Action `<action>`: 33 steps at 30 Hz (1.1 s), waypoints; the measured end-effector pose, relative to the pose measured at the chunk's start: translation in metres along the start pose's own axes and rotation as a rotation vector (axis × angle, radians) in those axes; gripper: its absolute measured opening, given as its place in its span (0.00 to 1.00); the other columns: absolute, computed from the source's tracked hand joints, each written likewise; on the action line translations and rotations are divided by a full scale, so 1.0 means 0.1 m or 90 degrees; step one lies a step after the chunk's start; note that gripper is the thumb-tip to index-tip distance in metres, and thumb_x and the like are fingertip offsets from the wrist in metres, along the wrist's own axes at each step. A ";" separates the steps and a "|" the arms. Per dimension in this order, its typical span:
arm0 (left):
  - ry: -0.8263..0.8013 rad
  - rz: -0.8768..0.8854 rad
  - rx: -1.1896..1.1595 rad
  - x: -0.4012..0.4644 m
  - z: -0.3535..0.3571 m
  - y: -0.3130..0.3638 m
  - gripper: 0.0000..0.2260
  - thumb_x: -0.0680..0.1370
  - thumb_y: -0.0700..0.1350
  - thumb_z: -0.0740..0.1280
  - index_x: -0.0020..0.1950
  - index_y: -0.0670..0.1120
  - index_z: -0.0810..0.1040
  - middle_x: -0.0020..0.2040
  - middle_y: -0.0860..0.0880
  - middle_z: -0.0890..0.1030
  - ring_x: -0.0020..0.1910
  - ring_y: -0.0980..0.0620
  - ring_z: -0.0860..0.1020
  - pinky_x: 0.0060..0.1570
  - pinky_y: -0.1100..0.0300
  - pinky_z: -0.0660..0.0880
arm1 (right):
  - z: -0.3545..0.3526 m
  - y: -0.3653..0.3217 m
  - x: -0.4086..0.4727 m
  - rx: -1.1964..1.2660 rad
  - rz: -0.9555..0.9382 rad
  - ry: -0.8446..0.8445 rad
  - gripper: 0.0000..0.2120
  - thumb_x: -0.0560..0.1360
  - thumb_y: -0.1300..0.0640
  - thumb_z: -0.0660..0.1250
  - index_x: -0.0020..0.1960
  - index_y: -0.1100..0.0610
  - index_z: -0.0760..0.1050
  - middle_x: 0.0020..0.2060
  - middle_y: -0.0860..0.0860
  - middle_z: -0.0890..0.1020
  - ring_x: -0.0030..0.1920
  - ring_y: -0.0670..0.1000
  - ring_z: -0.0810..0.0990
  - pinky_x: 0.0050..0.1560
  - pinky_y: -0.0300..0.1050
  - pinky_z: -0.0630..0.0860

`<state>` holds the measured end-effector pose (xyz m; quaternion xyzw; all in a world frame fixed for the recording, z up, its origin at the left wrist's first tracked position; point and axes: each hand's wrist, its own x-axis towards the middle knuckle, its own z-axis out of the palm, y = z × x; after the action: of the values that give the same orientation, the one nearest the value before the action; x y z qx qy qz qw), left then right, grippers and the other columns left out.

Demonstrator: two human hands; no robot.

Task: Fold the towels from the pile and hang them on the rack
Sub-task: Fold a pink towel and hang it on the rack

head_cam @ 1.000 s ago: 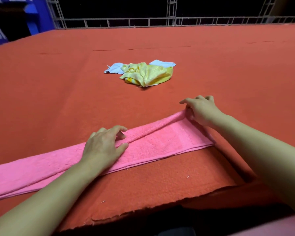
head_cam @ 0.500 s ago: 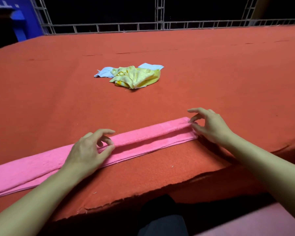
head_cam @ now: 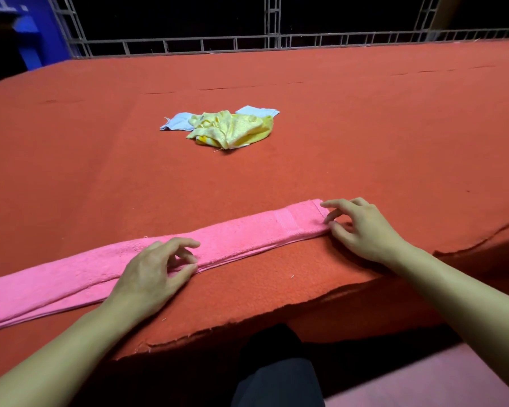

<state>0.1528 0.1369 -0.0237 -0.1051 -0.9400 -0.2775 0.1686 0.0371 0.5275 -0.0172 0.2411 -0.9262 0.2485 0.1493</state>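
lying along the near edge of the red tabletop (head_cam: 335, 142): the pink towel (head_cam: 241, 239), already folded lengthwise into a narrow band of several layers, its left end running out of view. still needing, by the look of it, at least a fold across its length before hanging. waiting further back near the middle, well apart: the pile (head_cam: 227, 127), a crumpled yellow towel over a pale blue one, neither yet folded. no rack clearly showing; only a metal lattice frame (head_cam: 276, 42) beyond the far edge, and not possible to tell whether that serves. so, early going: one towel partway, two untouched, none hung.

resting on the band's middle: the left hand (head_cam: 153, 274), fingers loosely curled, tips pressing the cloth, gripping nothing. hovering at the band's right end: the right hand (head_cam: 362, 227), fingers spread and relaxed, tips just touching the corner, not pinching.
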 end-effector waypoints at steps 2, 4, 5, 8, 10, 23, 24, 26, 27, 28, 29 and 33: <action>0.017 0.001 0.018 -0.03 -0.05 -0.02 0.22 0.70 0.42 0.77 0.57 0.62 0.76 0.44 0.67 0.80 0.46 0.62 0.77 0.52 0.56 0.76 | 0.00 -0.07 0.01 -0.001 -0.004 0.034 0.20 0.72 0.56 0.64 0.64 0.46 0.73 0.46 0.35 0.80 0.51 0.46 0.71 0.59 0.59 0.72; 0.039 0.002 0.044 -0.08 -0.14 -0.07 0.21 0.70 0.43 0.78 0.58 0.59 0.77 0.45 0.67 0.79 0.46 0.62 0.75 0.51 0.57 0.74 | 0.02 -0.18 0.04 0.009 -0.010 0.064 0.20 0.73 0.60 0.64 0.63 0.46 0.74 0.47 0.36 0.80 0.51 0.47 0.72 0.58 0.58 0.72; 0.050 -0.009 0.053 -0.11 -0.19 -0.11 0.20 0.70 0.42 0.78 0.58 0.57 0.77 0.46 0.66 0.79 0.46 0.62 0.74 0.49 0.58 0.74 | 0.05 -0.25 0.05 0.016 -0.015 0.073 0.21 0.73 0.62 0.65 0.63 0.46 0.75 0.47 0.36 0.80 0.51 0.47 0.71 0.58 0.56 0.72; 0.078 -0.037 0.080 -0.25 -0.36 -0.24 0.19 0.70 0.43 0.78 0.58 0.56 0.78 0.46 0.66 0.79 0.45 0.62 0.74 0.45 0.56 0.75 | 0.21 -0.60 0.09 0.056 -0.054 0.056 0.21 0.72 0.64 0.66 0.63 0.48 0.75 0.47 0.37 0.80 0.51 0.48 0.72 0.57 0.50 0.71; 0.094 -0.046 0.099 -0.34 -0.46 -0.34 0.17 0.71 0.45 0.77 0.58 0.56 0.78 0.45 0.66 0.79 0.43 0.61 0.73 0.45 0.54 0.75 | 0.38 -0.90 0.13 0.094 -0.090 0.021 0.20 0.72 0.63 0.66 0.62 0.49 0.76 0.47 0.37 0.80 0.50 0.47 0.73 0.54 0.44 0.69; 0.204 -0.099 0.248 -0.68 -0.59 -0.67 0.13 0.71 0.56 0.69 0.54 0.53 0.80 0.47 0.58 0.83 0.47 0.49 0.76 0.49 0.54 0.68 | 1.38 -2.22 0.24 0.058 -0.207 0.068 0.13 0.72 0.53 0.64 0.55 0.50 0.79 0.46 0.44 0.82 0.50 0.53 0.76 0.50 0.53 0.72; 0.204 -0.116 0.252 -0.68 -0.60 -0.67 0.13 0.71 0.54 0.71 0.54 0.53 0.80 0.48 0.57 0.83 0.48 0.49 0.76 0.49 0.54 0.67 | 1.37 -2.20 0.22 0.057 -0.199 0.085 0.13 0.72 0.53 0.64 0.55 0.50 0.79 0.46 0.44 0.81 0.50 0.53 0.76 0.49 0.52 0.71; 0.189 -0.143 0.251 -0.68 -0.61 -0.66 0.14 0.72 0.52 0.74 0.56 0.53 0.79 0.49 0.58 0.83 0.49 0.48 0.76 0.50 0.54 0.66 | 1.34 -2.18 0.21 0.065 -0.185 0.078 0.13 0.71 0.52 0.66 0.55 0.49 0.78 0.46 0.43 0.81 0.51 0.53 0.75 0.49 0.52 0.70; 0.183 -0.150 0.250 -0.68 -0.61 -0.66 0.14 0.73 0.52 0.74 0.57 0.54 0.79 0.49 0.58 0.83 0.50 0.48 0.76 0.51 0.54 0.65 | 1.33 -2.17 0.21 0.059 -0.185 0.057 0.14 0.70 0.51 0.66 0.55 0.48 0.78 0.46 0.42 0.81 0.51 0.53 0.75 0.49 0.52 0.70; 0.177 -0.156 0.245 -0.68 -0.61 -0.66 0.15 0.73 0.53 0.73 0.58 0.54 0.78 0.49 0.59 0.83 0.50 0.49 0.76 0.51 0.54 0.65 | 1.34 -2.18 0.21 0.048 -0.188 0.033 0.15 0.70 0.50 0.66 0.56 0.48 0.78 0.46 0.42 0.81 0.52 0.53 0.75 0.50 0.51 0.69; 0.173 -0.164 0.234 -0.68 -0.61 -0.65 0.15 0.74 0.53 0.72 0.59 0.55 0.77 0.49 0.59 0.83 0.50 0.49 0.75 0.52 0.54 0.64 | 1.35 -2.18 0.22 0.038 -0.189 0.011 0.16 0.70 0.50 0.66 0.57 0.47 0.77 0.46 0.41 0.81 0.52 0.52 0.75 0.51 0.51 0.67; 0.192 -0.183 0.175 -0.69 -0.62 -0.68 0.14 0.75 0.49 0.71 0.60 0.56 0.77 0.46 0.61 0.82 0.48 0.52 0.75 0.53 0.54 0.65 | 1.36 -2.19 0.24 0.058 -0.172 -0.005 0.16 0.73 0.56 0.69 0.60 0.47 0.77 0.44 0.40 0.81 0.50 0.51 0.75 0.51 0.49 0.65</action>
<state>0.2121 0.0394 -0.0337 0.0958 -0.9385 -0.1806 0.2783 0.1094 0.2794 -0.0361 0.3713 -0.8735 0.2668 0.1671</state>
